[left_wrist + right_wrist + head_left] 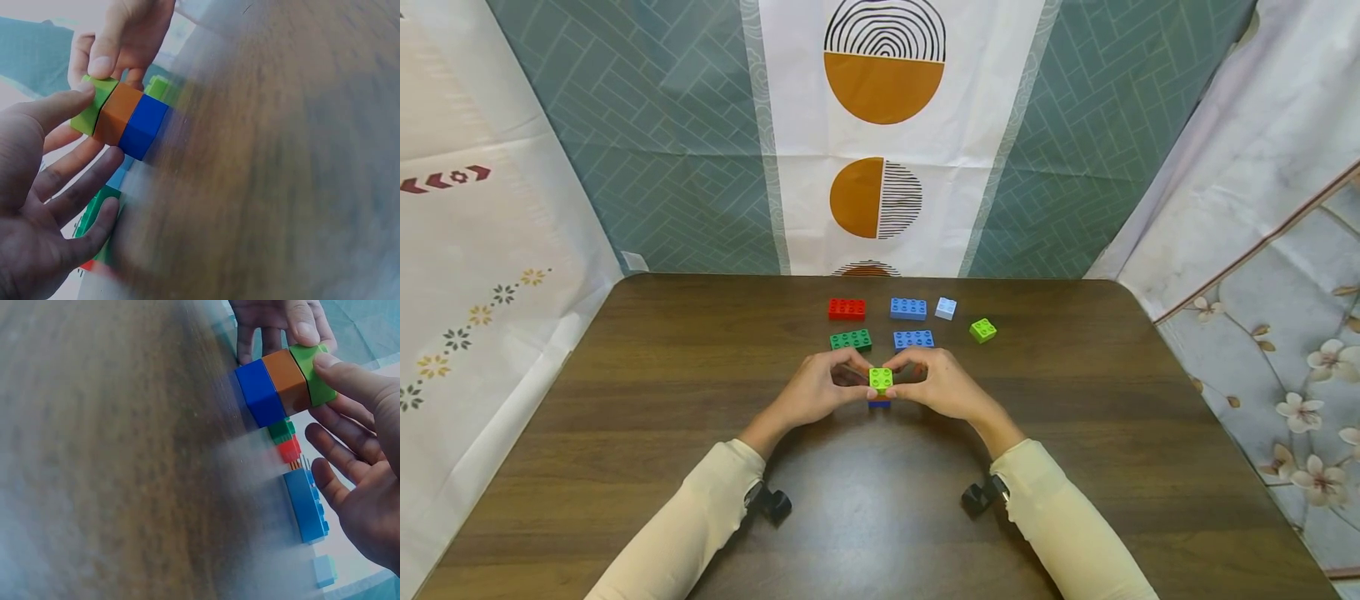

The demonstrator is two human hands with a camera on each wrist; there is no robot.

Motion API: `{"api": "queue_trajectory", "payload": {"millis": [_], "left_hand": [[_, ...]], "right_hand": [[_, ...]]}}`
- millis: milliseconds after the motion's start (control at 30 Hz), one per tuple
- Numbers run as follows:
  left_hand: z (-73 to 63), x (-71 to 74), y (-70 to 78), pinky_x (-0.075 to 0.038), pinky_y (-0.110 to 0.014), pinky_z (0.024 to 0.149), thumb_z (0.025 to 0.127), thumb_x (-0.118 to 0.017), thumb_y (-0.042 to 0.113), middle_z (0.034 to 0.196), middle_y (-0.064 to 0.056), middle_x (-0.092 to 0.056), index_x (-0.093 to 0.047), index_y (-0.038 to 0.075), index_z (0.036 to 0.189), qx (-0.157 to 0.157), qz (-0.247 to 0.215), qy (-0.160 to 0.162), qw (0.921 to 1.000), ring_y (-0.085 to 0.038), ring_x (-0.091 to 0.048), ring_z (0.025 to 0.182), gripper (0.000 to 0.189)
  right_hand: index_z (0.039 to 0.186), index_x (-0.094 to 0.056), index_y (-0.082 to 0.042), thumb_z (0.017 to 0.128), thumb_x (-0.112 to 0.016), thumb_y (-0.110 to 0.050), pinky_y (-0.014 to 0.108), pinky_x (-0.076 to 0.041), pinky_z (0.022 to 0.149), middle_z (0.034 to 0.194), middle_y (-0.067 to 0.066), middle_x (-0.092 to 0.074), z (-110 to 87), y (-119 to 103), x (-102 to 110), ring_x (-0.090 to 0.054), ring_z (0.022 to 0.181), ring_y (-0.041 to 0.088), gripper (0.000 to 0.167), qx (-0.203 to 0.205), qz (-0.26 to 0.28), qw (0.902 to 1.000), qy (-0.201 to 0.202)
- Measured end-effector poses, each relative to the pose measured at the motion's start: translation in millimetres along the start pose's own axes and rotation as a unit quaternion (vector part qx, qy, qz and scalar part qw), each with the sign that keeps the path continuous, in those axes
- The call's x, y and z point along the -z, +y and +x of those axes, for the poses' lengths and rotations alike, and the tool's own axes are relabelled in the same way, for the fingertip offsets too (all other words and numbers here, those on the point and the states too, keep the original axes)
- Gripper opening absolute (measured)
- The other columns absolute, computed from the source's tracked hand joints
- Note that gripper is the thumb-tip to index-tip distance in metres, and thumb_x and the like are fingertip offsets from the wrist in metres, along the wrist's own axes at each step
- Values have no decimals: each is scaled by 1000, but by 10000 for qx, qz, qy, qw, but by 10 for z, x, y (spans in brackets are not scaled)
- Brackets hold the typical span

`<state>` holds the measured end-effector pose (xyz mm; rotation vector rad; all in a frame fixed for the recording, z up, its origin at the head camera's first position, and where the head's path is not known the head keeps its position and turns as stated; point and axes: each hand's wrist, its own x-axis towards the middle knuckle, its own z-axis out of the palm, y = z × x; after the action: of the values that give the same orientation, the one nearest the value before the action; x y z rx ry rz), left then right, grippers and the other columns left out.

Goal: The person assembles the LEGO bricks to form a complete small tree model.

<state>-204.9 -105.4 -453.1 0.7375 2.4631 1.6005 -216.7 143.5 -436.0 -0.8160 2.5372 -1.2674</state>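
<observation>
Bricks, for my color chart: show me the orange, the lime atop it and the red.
Orange brick [118, 114], left wrist view, on its side.
Lime brick [881, 380], head view, on its studded top.
Red brick [847, 307], head view, on its studded top.

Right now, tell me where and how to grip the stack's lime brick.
Pinch the lime brick by its left and right walls, ideally from both sides: they look flat, while its top is studded and the orange brick hides its underside. The left hand and right hand hold it from those sides.
</observation>
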Motion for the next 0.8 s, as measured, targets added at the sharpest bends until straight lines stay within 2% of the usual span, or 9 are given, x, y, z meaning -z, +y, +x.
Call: {"api": "queue_trajectory", "payload": {"millis": [200,467,633,800], "left_hand": [[7,-5,-18,-62,-33,86,86,-85,14,108,-4,-76,-70,13,105,-66,42,5,10000,-19,-76,98,24],[-3,-11,-24,-63,-33,86,86,-85,16,113,-5,-75,-69,14,107,-41,163,-25,9999,-21,-77,100,26],[6,1,-22,-63,-31,83,85,-86,18,112,-6,-76,-71,13,108,58,137,-58,9999,-20,-78,97,28],[20,80,19,-63,-30,82,84,-87,24,111,-5,-77,-72,11,112,238,95,-154,9996,-17,-78,95,35]], "right_hand": [[116,-76,-21,89,-83,-24,37,-52,89,113,-7,-75,8,12,-14,-63,105,21,29,101,-50,9999,31],[117,-75,-18,87,-84,-25,41,-53,88,114,-2,-75,-6,46,-47,-64,104,22,32,145,-54,9998,131],[117,-76,-19,86,-85,-26,36,-52,85,114,-2,-74,-9,32,-44,-62,100,20,33,106,-127,9997,156],[116,-76,-19,85,-86,-26,30,-52,80,111,-2,-74,-14,26,-32,-62,97,22,32,123,-197,9996,186]]}}
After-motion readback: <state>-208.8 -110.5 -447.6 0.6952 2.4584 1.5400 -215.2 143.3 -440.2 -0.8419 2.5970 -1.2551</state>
